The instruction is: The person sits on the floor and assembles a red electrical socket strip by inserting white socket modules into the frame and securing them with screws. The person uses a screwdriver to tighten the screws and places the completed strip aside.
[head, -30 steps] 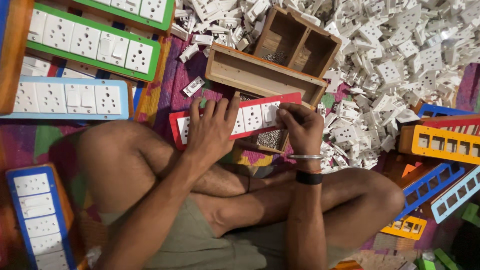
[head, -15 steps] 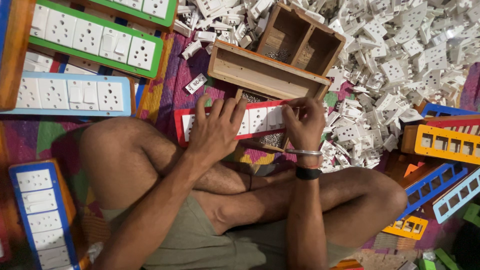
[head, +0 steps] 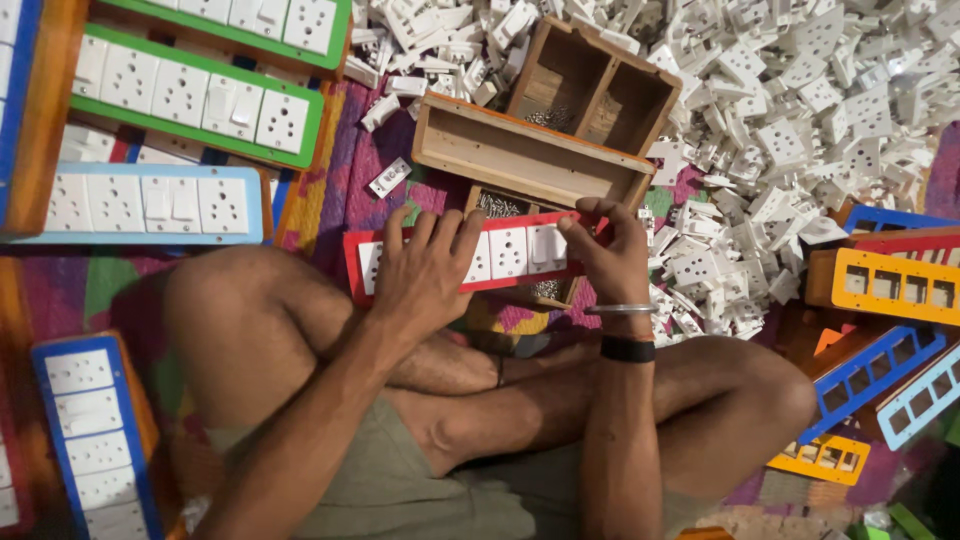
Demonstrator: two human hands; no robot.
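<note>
The red frame [head: 505, 250] of white sockets lies across the lap, before a wooden tray [head: 520, 155]; the left hand [head: 425, 265] presses flat on it, fingers spread; the right hand [head: 610, 250] pinches its right end; white socket pieces [head: 800, 110] heaped at right.

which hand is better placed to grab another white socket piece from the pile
Right, probably. The right hand sits at the red plastic frame end beside the pile of white plastic socket pieces; the left hand lies flat on the frame.
</note>
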